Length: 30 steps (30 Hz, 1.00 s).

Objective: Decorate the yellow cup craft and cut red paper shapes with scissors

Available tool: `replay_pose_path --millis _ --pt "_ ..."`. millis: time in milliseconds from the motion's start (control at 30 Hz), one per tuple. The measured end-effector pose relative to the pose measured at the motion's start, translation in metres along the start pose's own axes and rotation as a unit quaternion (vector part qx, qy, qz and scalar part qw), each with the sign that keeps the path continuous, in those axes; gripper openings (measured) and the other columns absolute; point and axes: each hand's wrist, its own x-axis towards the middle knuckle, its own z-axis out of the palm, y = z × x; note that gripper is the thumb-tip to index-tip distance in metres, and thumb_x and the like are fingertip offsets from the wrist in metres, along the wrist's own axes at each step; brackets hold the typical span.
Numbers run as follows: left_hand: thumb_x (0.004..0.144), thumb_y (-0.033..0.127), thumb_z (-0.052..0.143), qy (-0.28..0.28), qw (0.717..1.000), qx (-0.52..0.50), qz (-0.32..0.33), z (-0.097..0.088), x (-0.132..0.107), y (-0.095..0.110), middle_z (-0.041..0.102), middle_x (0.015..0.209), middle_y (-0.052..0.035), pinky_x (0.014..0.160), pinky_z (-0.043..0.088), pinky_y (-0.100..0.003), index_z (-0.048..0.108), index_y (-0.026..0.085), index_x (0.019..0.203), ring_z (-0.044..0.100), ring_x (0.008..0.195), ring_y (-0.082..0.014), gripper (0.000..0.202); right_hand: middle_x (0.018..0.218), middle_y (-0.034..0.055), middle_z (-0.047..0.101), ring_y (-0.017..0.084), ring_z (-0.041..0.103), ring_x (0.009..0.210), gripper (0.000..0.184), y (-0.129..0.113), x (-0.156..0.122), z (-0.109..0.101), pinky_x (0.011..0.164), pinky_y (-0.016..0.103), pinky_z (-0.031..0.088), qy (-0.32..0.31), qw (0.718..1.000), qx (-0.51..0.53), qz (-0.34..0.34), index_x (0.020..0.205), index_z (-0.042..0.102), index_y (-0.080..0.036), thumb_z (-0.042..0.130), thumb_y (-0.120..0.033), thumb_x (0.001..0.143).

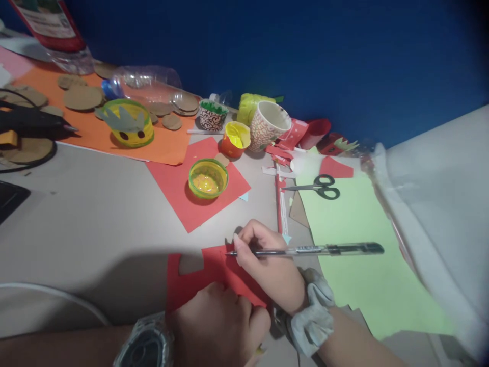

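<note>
My right hand (263, 255) is closed around a clear-barrelled pen (317, 250), whose tip touches a red sheet of paper (214, 262) near its top edge. The pen lies at a low slant, its dark end pointing right. A rectangular notch is cut from the sheet's upper left side. My left hand (219, 326) presses on the lower part of this paper with its fingers curled; the fingertips are partly hidden, with a small yellow bit beside them. Beyond the hands, a small green-rimmed yellow bowl (208, 179) stands on another red sheet (187, 216).
Scissors (319, 187) lie on a light green sheet (351, 239) at right. Behind stand a patterned paper cup (267, 125), a yellow-filled cup (236, 140) and a crowned yellow ring (132, 125). A glue gun (34, 120), cardboard discs (82, 97) and a plastic bottle (145, 84) are at left.
</note>
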Motion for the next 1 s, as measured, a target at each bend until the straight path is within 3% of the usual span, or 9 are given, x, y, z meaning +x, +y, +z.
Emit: replay_pose_path --millis 133,333,533,667,800,1000 --pt "0.078 0.04 0.067 -0.013 0.998 0.049 -0.026 -0.009 0.0 0.007 0.069 0.077 -0.0053 0.054 0.045 -0.032 0.067 0.021 0.09 0.065 0.067 -0.0253 0.022 0.062 -0.0055 0.045 0.011 0.041 0.055 0.026 -0.001 0.001 0.0 0.053 0.023 0.035 -0.006 1.0 0.012 0.005 0.069 0.039 -0.022 0.053 -0.025 0.091" --pt "0.084 0.043 0.061 -0.031 0.997 0.046 0.044 -0.021 -0.001 0.003 0.069 0.072 -0.0054 0.048 0.039 -0.029 0.065 0.019 0.088 0.065 0.059 -0.0234 0.025 0.06 -0.0056 0.044 0.011 0.041 0.054 0.026 -0.001 0.001 -0.001 0.053 0.024 0.034 0.04 0.999 0.008 0.024 0.07 0.04 -0.022 0.051 -0.027 0.093" --pt "0.085 0.041 0.063 -0.048 0.996 0.077 0.025 -0.031 -0.001 0.006 0.07 0.074 -0.0054 0.051 0.042 -0.031 0.064 0.019 0.086 0.065 0.064 -0.0241 0.022 0.061 -0.0058 0.044 0.01 0.041 0.054 0.026 -0.001 0.002 -0.001 0.053 0.023 0.034 0.024 1.0 0.014 0.008 0.069 0.039 -0.022 0.054 -0.024 0.09" --pt "0.086 0.039 0.061 -0.041 0.996 0.078 0.031 -0.032 -0.002 0.008 0.069 0.074 -0.0052 0.052 0.043 -0.031 0.064 0.019 0.087 0.065 0.065 -0.0231 0.02 0.064 -0.0044 0.048 0.011 0.044 0.058 0.024 -0.002 0.002 -0.001 0.055 0.024 0.035 0.01 1.0 0.004 0.0 0.069 0.041 -0.021 0.055 -0.023 0.089" --pt "0.086 0.041 0.062 -0.02 0.995 0.089 0.035 -0.03 -0.005 0.007 0.07 0.075 -0.0044 0.052 0.044 -0.031 0.063 0.019 0.086 0.066 0.065 -0.0227 0.022 0.057 -0.0069 0.04 0.01 0.04 0.051 0.026 -0.004 0.002 -0.002 0.052 0.023 0.034 0.045 0.999 0.005 0.023 0.069 0.039 -0.022 0.053 -0.025 0.091" --pt "0.086 0.039 0.062 -0.05 0.995 0.076 0.038 -0.03 -0.002 0.005 0.07 0.075 -0.0051 0.052 0.046 -0.031 0.063 0.018 0.086 0.066 0.066 -0.0235 0.02 0.059 -0.0061 0.043 0.01 0.041 0.053 0.026 -0.004 0.003 -0.002 0.053 0.023 0.034 0.033 0.999 0.004 0.004 0.068 0.039 -0.021 0.054 -0.023 0.089"
